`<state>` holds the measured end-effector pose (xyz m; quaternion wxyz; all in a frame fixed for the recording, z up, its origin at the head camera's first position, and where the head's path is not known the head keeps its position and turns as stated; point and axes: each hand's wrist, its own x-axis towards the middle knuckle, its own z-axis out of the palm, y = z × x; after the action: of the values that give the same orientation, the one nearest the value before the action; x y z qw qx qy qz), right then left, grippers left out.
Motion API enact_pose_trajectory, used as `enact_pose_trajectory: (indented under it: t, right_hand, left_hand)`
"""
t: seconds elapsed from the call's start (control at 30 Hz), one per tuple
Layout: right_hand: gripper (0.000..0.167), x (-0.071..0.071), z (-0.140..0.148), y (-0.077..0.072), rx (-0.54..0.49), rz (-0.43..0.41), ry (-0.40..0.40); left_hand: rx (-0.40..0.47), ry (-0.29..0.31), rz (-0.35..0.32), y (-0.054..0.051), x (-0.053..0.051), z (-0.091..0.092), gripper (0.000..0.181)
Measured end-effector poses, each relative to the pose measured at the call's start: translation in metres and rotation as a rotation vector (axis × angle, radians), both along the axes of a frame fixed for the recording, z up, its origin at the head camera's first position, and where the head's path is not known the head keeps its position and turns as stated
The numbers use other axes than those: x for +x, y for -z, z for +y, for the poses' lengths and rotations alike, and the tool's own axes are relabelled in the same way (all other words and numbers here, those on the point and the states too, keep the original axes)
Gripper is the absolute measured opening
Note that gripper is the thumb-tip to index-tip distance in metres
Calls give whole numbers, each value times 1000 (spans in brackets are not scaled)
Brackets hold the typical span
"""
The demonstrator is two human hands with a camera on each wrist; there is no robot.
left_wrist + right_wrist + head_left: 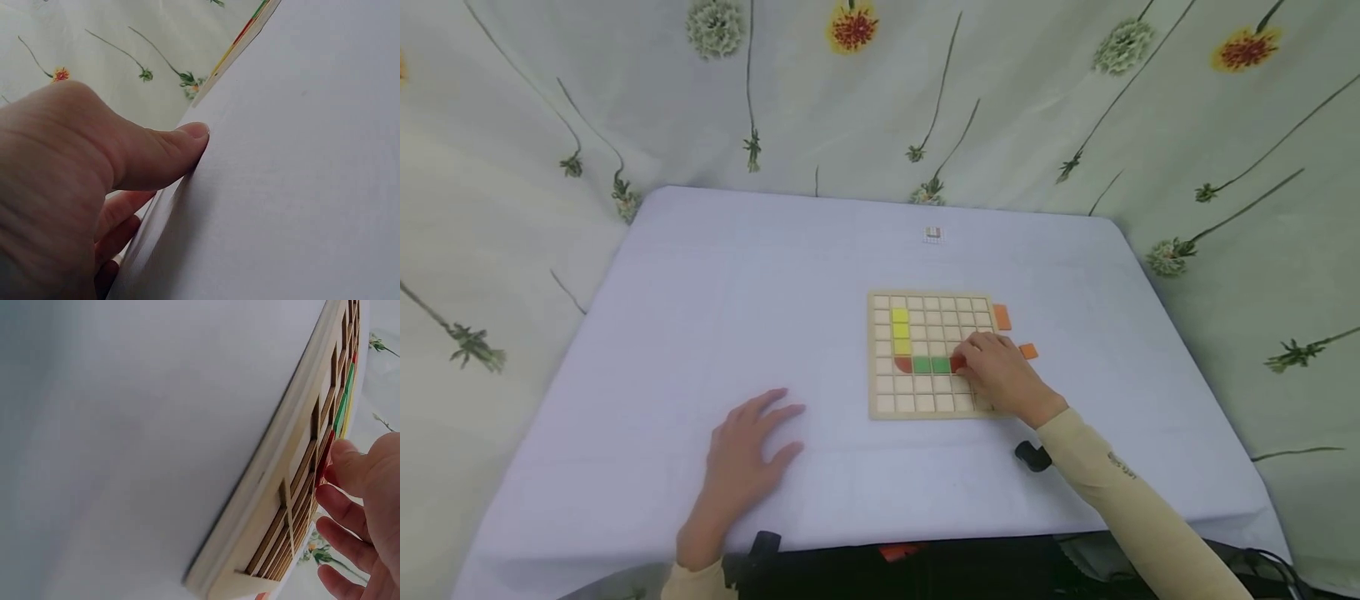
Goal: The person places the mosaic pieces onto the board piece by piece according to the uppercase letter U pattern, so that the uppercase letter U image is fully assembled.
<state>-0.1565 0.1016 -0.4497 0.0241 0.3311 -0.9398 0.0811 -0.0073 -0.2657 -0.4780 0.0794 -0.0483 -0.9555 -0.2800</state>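
A wooden grid board (pixel 872 354) lies on the white table. Yellow square tiles (pixel 900 331) form a column on it, with a red rounded tile (pixel 903 364) just below. Two green square tiles (pixel 931 365) continue that row to the right. At the row's right end my right hand (pixel 1000 375) pinches another red tile (pixel 324 456) between thumb and fingertips, at the board's surface; the fingers partly cover it. My left hand (pixel 745 454) rests on the cloth left of the board, fingers spread and holding nothing. In the left wrist view its thumb (pixel 169 153) touches the cloth.
Two orange pieces, one longer (pixel 1002 317) and one smaller (pixel 1028 351), lie along the board's right side. A small card with a grid pattern (pixel 933 235) is near the table's far edge. Flower-printed curtain (pixel 850 108) surrounds the table.
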Motion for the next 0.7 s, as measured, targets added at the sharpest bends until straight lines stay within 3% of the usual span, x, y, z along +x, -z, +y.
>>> enact_pose_trajectory:
  t: [0.2, 0.5, 0.7]
  right_hand:
    - [23, 1, 21, -3, -58, -47, 89]
    - [27, -11, 65, -1, -32, -59, 250]
    - [29, -16, 81, 1, 2, -88, 278]
  left_hand:
    - [-4, 6, -11, 1, -2, 0, 44]
    - [-21, 0, -5, -1, -1, 0, 45]
    - [-21, 0, -7, 1, -2, 0, 45]
